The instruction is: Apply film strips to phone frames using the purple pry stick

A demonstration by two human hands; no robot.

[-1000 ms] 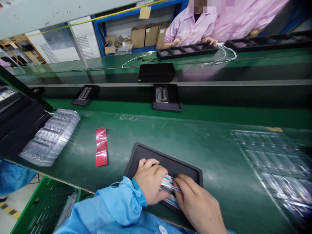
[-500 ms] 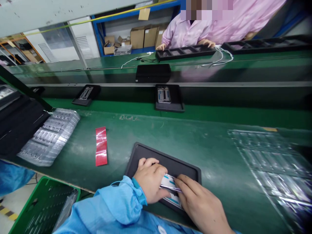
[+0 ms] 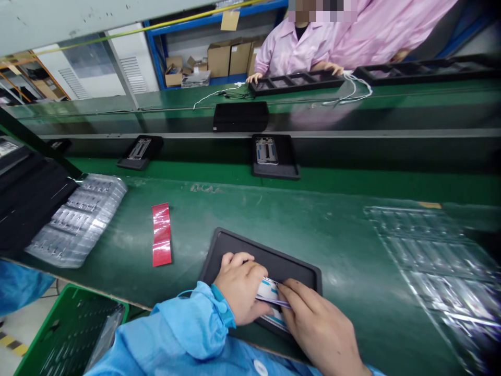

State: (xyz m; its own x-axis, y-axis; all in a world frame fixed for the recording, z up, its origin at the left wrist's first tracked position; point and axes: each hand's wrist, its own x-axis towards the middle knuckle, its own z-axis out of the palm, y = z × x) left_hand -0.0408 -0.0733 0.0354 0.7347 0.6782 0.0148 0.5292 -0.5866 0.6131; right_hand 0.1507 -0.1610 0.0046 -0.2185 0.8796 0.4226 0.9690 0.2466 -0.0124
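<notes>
A black tray (image 3: 291, 265) lies on the green bench in front of me. Over it, both my hands hold what looks like a metal phone frame (image 3: 267, 285) with blue strips on a pale surface. My left hand (image 3: 241, 288) is closed around its left end, with the thumb on the near side. On the other end, the fingers of my right hand (image 3: 321, 325) press together along a thin, purple-tinted edge. Much of the frame is hidden under my hands, so I cannot tell whether it is one piece or two.
A red film strip (image 3: 162, 234) lies left of the tray. Clear plastic trays stand at left (image 3: 80, 222) and right (image 3: 434, 261). Beyond, two trays with phone frames (image 3: 266, 150) sit on a lower green strip. A green crate (image 3: 50, 334) is below left. People in pink work across.
My hands keep almost the same grip and position. Beyond the bench, the trays with phone frames have shifted slightly right, and the black tray behind them slightly left.
</notes>
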